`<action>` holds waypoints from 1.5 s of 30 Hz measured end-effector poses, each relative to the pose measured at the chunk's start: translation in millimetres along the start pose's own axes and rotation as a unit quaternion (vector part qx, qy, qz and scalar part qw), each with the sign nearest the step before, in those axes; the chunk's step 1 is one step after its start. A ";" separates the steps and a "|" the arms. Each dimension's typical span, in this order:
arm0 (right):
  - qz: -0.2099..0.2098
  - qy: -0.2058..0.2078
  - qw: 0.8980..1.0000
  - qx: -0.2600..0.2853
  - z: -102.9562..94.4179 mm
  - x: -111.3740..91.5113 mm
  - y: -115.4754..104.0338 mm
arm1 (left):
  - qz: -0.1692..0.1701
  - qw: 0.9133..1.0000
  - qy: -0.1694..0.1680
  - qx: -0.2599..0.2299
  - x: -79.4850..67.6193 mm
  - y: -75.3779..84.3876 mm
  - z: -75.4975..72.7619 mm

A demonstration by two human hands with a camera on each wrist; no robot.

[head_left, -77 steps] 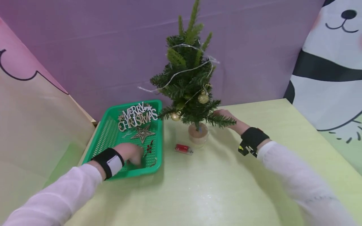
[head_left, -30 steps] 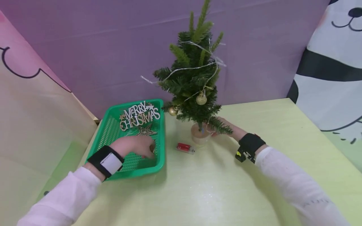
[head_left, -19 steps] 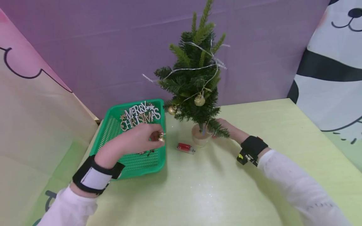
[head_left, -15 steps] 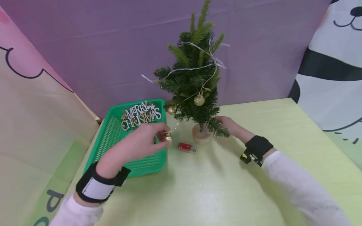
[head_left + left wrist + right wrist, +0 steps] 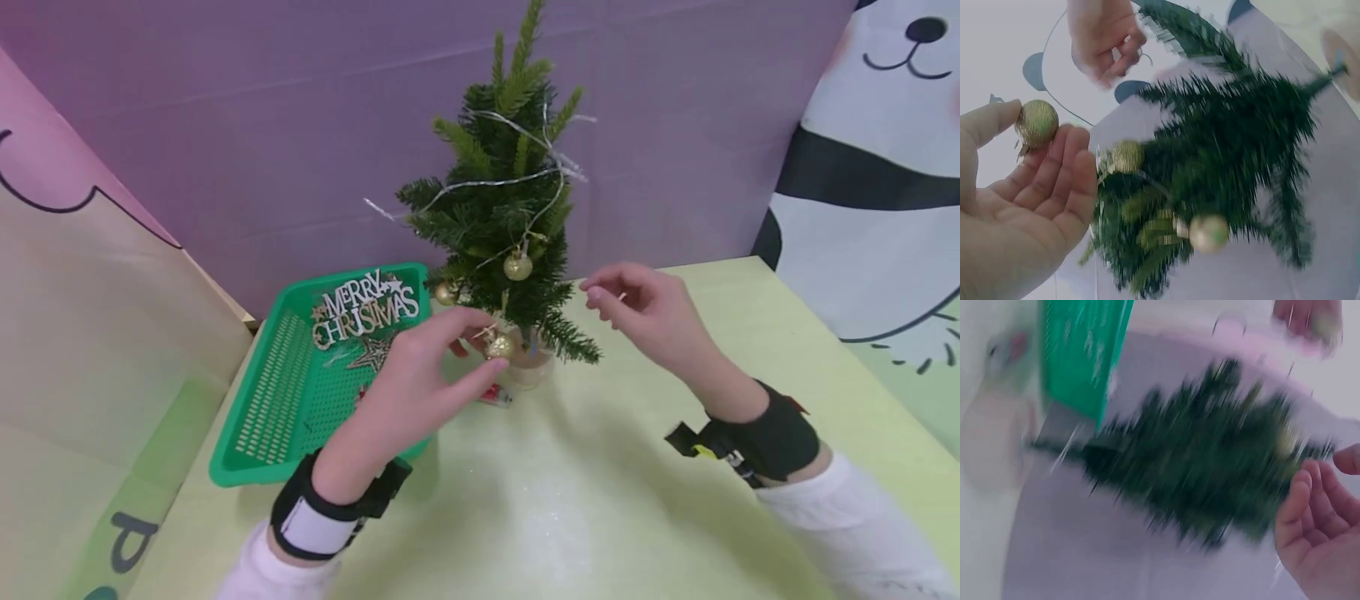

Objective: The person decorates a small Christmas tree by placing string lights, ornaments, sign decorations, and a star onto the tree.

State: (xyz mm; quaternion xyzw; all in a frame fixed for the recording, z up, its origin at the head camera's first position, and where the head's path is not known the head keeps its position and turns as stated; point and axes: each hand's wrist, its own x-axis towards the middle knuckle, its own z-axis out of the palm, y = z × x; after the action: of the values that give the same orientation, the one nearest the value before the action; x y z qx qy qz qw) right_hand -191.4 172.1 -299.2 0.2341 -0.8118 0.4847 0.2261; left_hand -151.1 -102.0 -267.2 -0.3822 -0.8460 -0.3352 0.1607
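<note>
My left hand pinches a gold glitter bauble between thumb and fingers, in front of the small Christmas tree. In the left wrist view the same bauble sits at the thumb tip. My right hand is raised to the right of the tree, fingers loosely bent and holding nothing. Two more gold baubles hang on the tree, a glittery one and a smooth one. A silvery string winds round the branches. The right wrist view is blurred.
A green basket at the left holds a MERRY CHRISTMAS sign and a star. The tree's pale pot stands on the table. Beside it lies a small red item, partly behind my left hand.
My left hand has lifted the bauble out of the basket and brought it right to the tree. My right hand has left the pot's side and come up toward me.
</note>
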 end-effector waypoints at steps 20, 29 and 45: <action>-0.339 -0.018 0.909 -0.241 33.3 -21.4 -52.7 | -0.010 0.995 -0.062 0.081 15.5 10.4 50.0; -0.277 -0.028 0.950 -0.139 33.5 -21.3 -43.6 | -0.024 0.993 -0.081 0.080 12.8 10.8 52.6; -0.052 -0.037 0.998 -0.007 10.6 -7.0 -35.3 | -0.011 0.996 0.091 0.006 35.7 14.2 56.2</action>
State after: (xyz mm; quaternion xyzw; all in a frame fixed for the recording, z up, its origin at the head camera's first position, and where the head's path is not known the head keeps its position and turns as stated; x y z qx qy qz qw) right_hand -166.2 148.9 -283.8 0.2920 -0.8098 0.4576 0.2227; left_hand -164.7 -37.1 -282.7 -0.3400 -0.8341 -0.3651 0.2354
